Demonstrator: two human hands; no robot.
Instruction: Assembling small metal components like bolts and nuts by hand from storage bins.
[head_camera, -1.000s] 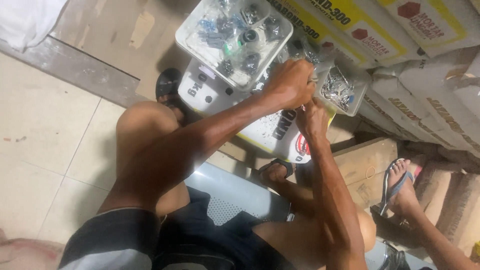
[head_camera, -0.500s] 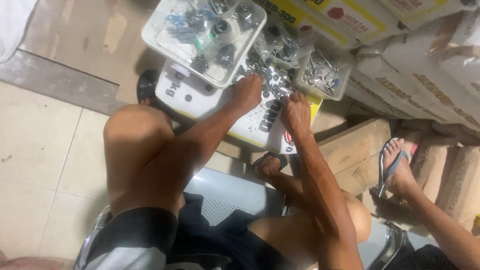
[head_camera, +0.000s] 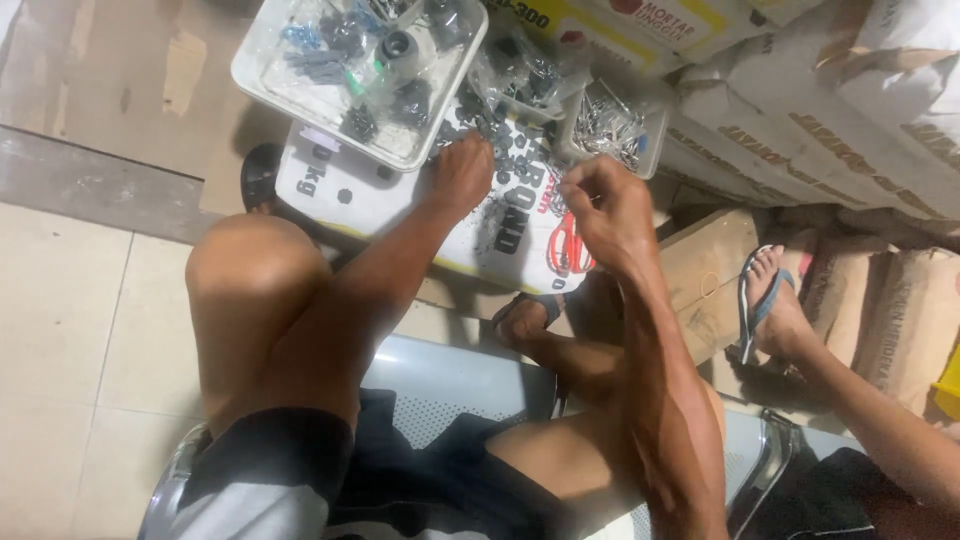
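Note:
My left hand (head_camera: 462, 172) reaches forward onto a pile of small dark hardware parts (head_camera: 500, 150) spread on a white printed sack (head_camera: 380, 200). Its fingers curl down into the pile and are hidden from me. My right hand (head_camera: 605, 205) hovers a little to the right above the sack. Thumb and fingers are pinched together, and anything between them is too small to see. Just beyond my left hand sits a large clear plastic tray (head_camera: 290, 95) of mixed dark fittings.
A small clear tub of metal screws (head_camera: 612, 128) and another tub (head_camera: 525, 75) stand behind the sack. Stacked cement sacks (head_camera: 820, 120) fill the right. Another person's foot in a flip-flop (head_camera: 770, 300) rests on a wooden block (head_camera: 695, 270). I sit on a metal bench (head_camera: 450, 380).
Both hands have come down from the edge of the trays. The left now rests on the pile of parts, and the right has drawn apart to the right, pinched.

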